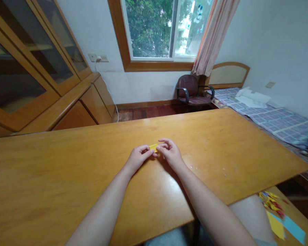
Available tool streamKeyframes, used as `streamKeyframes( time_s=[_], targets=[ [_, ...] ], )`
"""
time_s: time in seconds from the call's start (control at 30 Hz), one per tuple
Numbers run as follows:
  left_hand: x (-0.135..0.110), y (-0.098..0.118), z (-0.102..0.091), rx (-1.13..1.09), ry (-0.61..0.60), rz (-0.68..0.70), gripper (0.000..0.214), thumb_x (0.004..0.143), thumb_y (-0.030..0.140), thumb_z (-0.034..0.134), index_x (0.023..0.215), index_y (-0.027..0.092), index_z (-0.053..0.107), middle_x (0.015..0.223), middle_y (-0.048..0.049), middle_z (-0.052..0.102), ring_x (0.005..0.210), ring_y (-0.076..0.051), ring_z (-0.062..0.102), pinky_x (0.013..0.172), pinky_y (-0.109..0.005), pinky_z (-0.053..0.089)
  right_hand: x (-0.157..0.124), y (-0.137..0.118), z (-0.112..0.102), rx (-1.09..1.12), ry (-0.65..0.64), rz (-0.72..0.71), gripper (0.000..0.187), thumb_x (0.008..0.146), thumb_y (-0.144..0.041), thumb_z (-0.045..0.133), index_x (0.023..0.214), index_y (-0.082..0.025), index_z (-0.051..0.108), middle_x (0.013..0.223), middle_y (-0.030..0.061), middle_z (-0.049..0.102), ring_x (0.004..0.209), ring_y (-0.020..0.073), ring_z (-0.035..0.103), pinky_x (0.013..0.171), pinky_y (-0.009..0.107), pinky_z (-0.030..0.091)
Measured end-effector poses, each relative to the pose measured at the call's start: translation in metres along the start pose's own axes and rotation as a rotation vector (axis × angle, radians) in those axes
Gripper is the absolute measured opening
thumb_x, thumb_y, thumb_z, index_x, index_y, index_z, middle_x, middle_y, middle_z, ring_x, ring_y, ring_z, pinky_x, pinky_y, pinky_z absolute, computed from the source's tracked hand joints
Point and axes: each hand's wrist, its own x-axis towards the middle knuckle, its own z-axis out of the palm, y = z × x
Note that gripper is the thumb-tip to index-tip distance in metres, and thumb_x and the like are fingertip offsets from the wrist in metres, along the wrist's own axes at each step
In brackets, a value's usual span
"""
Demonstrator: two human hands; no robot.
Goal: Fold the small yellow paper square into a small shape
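Note:
A small piece of yellow folded paper (153, 147) is held between my two hands just above the wooden table (66, 171). My left hand (139, 158) pinches its left end, the thumb lying along the near edge. At the right end, my right hand (172, 155) grips the paper between thumb and fingertips, with the index finger raised and curved. Part of the paper is hidden behind my fingers, so its exact folds cannot be made out.
At lower right, a lower wooden surface carries a pile of yellow and red pieces (272, 204), a yellow sheet (276, 226) and a light blue sheet (294, 228). A brown armchair (188, 87) and a bed (269, 118) stand beyond the table; a cabinet (74, 109) is at left.

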Motion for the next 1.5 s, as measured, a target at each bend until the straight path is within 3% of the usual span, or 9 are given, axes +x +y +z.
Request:
streamKeyframes(
  time_s=[0.17,0.33,0.5,0.9,1.13,1.37,1.5],
  targets=[
    [0.0012,-0.0015,0.0013,0.039,0.021,0.022,0.031,0.076,0.047,0.069,0.074,0.017,0.063,0.076,-0.0034,0.074,0.076,-0.021,0.07,0.069,-0.027,0.049,-0.0004,0.0007,0.0002,-0.043,-0.009,0.004,0.038,0.071,-0.033,0.075,0.102,-0.019,0.059,0.073,-0.0038,0.066,0.039,0.0034,0.043,0.036,0.017,0.031],
    [0.0014,-0.003,0.001,0.068,0.046,0.024,0.032,0.076,0.049,0.068,0.071,0.017,0.062,0.076,-0.0034,0.074,0.075,-0.02,0.069,0.069,-0.027,0.049,-0.0015,0.0005,0.0027,-0.065,-0.014,-0.027,0.039,0.073,-0.033,0.074,0.105,-0.02,0.057,0.076,-0.0024,0.066,0.047,0.0057,0.05,0.042,0.018,0.039],
    [0.0007,-0.0003,0.0011,0.073,0.058,0.023,0.031,0.076,0.047,0.067,0.069,0.017,0.062,0.074,-0.0041,0.074,0.073,-0.019,0.068,0.069,-0.027,0.049,-0.0015,0.0021,0.0044,-0.102,-0.016,-0.033,0.044,0.072,-0.033,0.074,0.11,-0.022,0.055,0.085,-0.0021,0.063,0.045,0.0043,0.046,0.04,0.018,0.037],
    [0.0018,-0.0042,0.0018,0.087,0.061,0.019,0.033,0.076,0.047,0.067,0.067,0.019,0.052,0.073,-0.0024,0.073,0.073,-0.019,0.068,0.063,-0.025,0.046,0.0002,0.0048,0.0018,-0.115,-0.011,-0.059,0.041,0.069,-0.029,0.076,0.106,-0.021,0.058,0.075,-0.0033,0.062,0.052,0.0066,0.047,0.049,0.019,0.035],
    [0.0022,-0.0031,-0.0014,0.104,0.031,0.033,0.03,0.078,0.046,0.065,0.07,0.018,0.062,0.078,-0.0038,0.075,0.076,-0.02,0.067,0.071,-0.028,0.048,0.0018,0.0066,0.0012,-0.075,-0.009,-0.039,0.04,0.067,-0.029,0.076,0.099,-0.021,0.055,0.073,-0.0037,0.062,0.053,0.0081,0.05,0.048,0.019,0.036],
    [0.0028,-0.0054,-0.0023,-0.07,0.011,-0.014,0.029,0.074,0.044,0.069,0.071,0.015,0.068,0.08,-0.0069,0.076,0.077,-0.021,0.067,0.079,-0.032,0.05,0.0001,0.0029,0.003,-0.031,0.012,-0.019,0.038,0.064,-0.028,0.077,0.091,-0.021,0.053,0.075,-0.0036,0.063,0.055,0.0078,0.053,0.051,0.019,0.039],
    [0.0027,-0.0022,-0.0007,-0.165,0.003,-0.055,0.03,0.071,0.044,0.07,0.07,0.015,0.068,0.078,-0.008,0.075,0.073,-0.02,0.067,0.074,-0.031,0.05,-0.0006,0.0031,0.0025,-0.009,-0.006,0.012,0.04,0.065,-0.032,0.078,0.093,-0.021,0.052,0.075,-0.0035,0.064,0.051,0.0076,0.051,0.045,0.018,0.036]
  ],
)
